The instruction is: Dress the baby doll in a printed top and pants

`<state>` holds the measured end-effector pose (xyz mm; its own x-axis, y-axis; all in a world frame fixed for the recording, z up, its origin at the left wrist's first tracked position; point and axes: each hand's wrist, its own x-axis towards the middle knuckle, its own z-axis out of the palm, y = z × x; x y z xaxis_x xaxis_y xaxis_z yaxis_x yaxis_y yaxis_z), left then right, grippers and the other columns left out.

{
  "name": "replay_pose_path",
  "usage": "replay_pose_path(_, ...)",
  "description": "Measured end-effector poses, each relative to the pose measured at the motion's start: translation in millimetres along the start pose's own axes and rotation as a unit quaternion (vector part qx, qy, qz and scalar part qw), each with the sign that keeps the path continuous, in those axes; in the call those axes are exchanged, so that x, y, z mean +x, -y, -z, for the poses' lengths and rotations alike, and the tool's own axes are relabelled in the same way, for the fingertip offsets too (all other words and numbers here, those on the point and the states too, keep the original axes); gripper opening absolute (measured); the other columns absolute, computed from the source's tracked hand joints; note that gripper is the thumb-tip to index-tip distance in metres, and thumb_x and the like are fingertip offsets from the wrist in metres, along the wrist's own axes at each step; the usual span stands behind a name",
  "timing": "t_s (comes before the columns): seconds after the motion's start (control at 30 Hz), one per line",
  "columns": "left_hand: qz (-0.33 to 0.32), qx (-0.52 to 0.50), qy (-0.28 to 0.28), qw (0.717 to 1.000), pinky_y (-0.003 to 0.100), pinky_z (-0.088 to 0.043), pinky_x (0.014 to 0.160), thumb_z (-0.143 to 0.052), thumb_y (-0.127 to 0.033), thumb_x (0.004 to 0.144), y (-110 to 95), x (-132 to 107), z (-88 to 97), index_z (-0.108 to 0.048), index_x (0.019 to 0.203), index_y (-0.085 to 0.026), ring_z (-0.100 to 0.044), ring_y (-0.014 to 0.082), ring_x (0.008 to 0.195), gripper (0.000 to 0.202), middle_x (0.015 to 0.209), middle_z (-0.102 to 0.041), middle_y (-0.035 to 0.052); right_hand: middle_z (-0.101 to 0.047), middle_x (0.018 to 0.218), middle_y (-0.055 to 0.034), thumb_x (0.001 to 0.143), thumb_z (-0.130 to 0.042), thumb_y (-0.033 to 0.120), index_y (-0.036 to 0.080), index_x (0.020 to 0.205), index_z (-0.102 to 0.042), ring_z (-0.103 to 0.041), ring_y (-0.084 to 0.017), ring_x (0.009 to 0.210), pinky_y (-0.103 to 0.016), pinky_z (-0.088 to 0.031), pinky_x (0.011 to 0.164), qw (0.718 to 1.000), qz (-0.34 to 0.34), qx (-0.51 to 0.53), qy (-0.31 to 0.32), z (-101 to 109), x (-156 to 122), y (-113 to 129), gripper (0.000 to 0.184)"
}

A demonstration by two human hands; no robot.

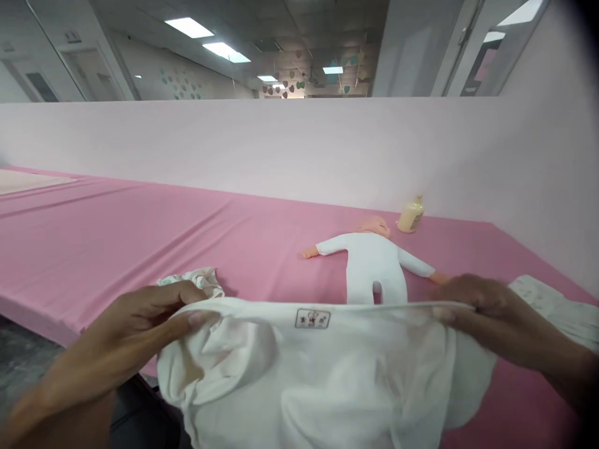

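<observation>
A white baby garment [327, 380] is stretched out in front of me, its top edge pulled nearly straight with a small printed label in the middle. Its left end is pinched between the thumb and fingers of my left hand [154, 324]. My right hand [491, 318] grips the same edge at the other end. Behind the cloth, a baby doll [377, 259] in a white suit lies with its arms spread; the garment hides its lower legs.
A pink cover [140, 231] spreads over the table. A pale yellow pump bottle [410, 215] stands by the white wall behind. Crumpled patterned cloth [208, 280] lies left, white folded cloth [561, 308] right. The table's front edge shows at left.
</observation>
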<state>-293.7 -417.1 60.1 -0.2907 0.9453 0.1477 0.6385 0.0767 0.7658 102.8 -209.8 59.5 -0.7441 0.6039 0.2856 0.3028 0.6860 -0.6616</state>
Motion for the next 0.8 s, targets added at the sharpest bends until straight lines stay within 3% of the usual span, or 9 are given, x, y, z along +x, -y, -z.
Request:
replay_pose_path(0.1,0.018,-0.069,-0.007,0.997,0.024,-0.044,0.048,-0.067,-0.049,0.078,-9,27,3.0,-0.066,0.064,-0.023,-0.057,0.0155,0.055,0.030,0.060,-0.061,0.0005,-0.028,0.053,0.0046,0.085,-0.056,0.061,0.020,0.054,-0.028,-0.029,-0.007,0.044,-0.023,-0.023,0.040,0.990,-0.086,0.113,-0.010,3,35,2,0.058)
replay_pose_path(0.2,0.010,-0.028,-0.062,0.998,0.019,-0.037,0.047,-0.068,-0.050,0.077,-7,75,5.7,-0.063,0.066,-0.019,-0.051,0.0109,0.055,0.033,0.063,-0.059,-0.0008,-0.033,0.054,0.0044,0.080,-0.061,0.063,0.021,0.058,-0.032,-0.034,-0.009,0.047,-0.023,-0.027,0.043,0.976,-0.168,0.135,-0.044,-1,80,-1,0.056)
replay_pose_path(0.23,0.000,-0.012,-0.055,0.998,0.019,-0.038,0.049,-0.066,-0.052,0.079,-2,96,6.6,-0.064,0.071,-0.019,-0.052,0.0112,0.059,0.034,0.068,-0.060,-0.0003,-0.034,0.055,0.0046,0.078,-0.063,0.063,0.021,0.059,-0.033,-0.034,-0.009,0.048,-0.023,-0.027,0.044,0.975,-0.179,0.120,-0.057,-4,98,-6,0.055)
replay_pose_path(0.33,-0.019,0.013,0.006,1.000,0.022,-0.042,0.057,-0.063,-0.056,0.078,30,163,5.7,-0.065,0.079,-0.018,-0.057,0.0145,0.069,0.038,0.080,-0.064,0.0026,-0.034,0.056,0.0055,0.074,-0.068,0.061,0.021,0.061,-0.035,-0.032,-0.008,0.050,-0.024,-0.024,0.046,0.981,-0.170,0.070,-0.062,-17,156,-36,0.053)
replay_pose_path(0.4,-0.020,0.042,0.024,0.999,0.022,-0.040,0.056,-0.061,-0.058,0.078,58,205,-0.9,-0.063,0.079,-0.017,-0.055,0.0145,0.065,0.041,0.077,-0.063,0.0031,-0.032,0.055,0.0066,0.074,-0.069,0.055,0.021,0.060,-0.035,-0.028,-0.007,0.050,-0.025,-0.021,0.048,0.984,-0.162,0.013,-0.075,-29,191,-66,0.050)
replay_pose_path(0.5,-0.007,0.144,0.013,0.990,0.024,-0.041,0.058,-0.055,-0.061,0.080,95,255,-21.1,-0.060,0.074,-0.017,-0.057,0.0159,0.067,0.045,0.079,-0.065,0.0048,-0.053,0.066,0.0019,0.080,-0.063,0.038,0.019,0.067,-0.049,-0.044,-0.010,0.061,-0.025,-0.031,0.056,0.972,-0.189,-0.094,-0.104,-51,229,-107,0.027)
replay_pose_path(0.57,0.031,0.255,-0.012,0.966,0.024,-0.044,0.067,-0.049,-0.057,0.086,111,277,-38.7,-0.062,0.081,-0.018,-0.062,0.0183,0.079,0.042,0.091,-0.069,0.0062,-0.062,0.079,-0.0034,0.081,-0.058,0.026,0.017,0.073,-0.055,-0.051,-0.013,0.072,-0.025,-0.034,0.063,0.964,-0.197,-0.129,-0.122,-64,240,-124,0.012)
replay_pose_path(0.67,0.080,0.315,-0.044,0.945,0.034,-0.046,0.080,-0.046,-0.046,0.091,122,297,-63.1,-0.064,0.093,-0.016,-0.063,0.0266,0.094,0.034,0.105,-0.068,0.0134,-0.066,0.090,-0.0084,0.083,-0.050,0.021,0.017,0.079,-0.058,-0.054,-0.017,0.082,-0.027,-0.034,0.069,0.954,-0.204,-0.166,-0.143,-75,238,-133,0.009)
replay_pose_path(0.8,0.079,0.359,-0.084,0.926,0.048,-0.038,0.096,-0.044,-0.032,0.092,117,299,-85.8,-0.061,0.107,-0.012,-0.054,0.0361,0.115,0.030,0.119,-0.060,0.0223,-0.066,0.088,-0.0069,0.085,-0.046,0.027,0.019,0.078,-0.056,-0.055,-0.019,0.081,-0.028,-0.035,0.069,0.945,-0.197,-0.194,-0.173,-64,208,-129,0.015)
